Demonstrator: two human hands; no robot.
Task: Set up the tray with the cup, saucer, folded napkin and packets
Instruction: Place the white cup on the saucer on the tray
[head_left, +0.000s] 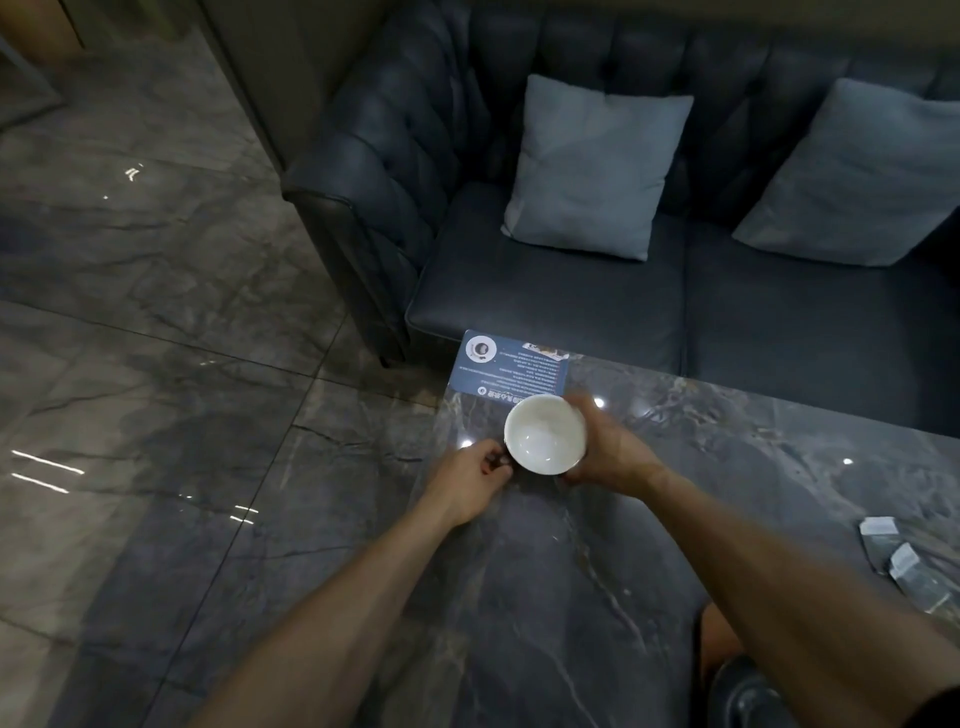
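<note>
Both hands outstretched, right hand (610, 457) cupping cup (544, 434), left hand (470, 480) pinching handle

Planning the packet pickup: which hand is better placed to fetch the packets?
Right, probably. The packets lie at the table's right edge, on the right hand's side. The left hand has its grip at the cup's left side and would have to cross over.

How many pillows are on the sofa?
2. One pillow leans against the sofa back near its left arm. The other pillow leans further right, cut off by the picture's edge. More could sit beyond that edge.
</note>
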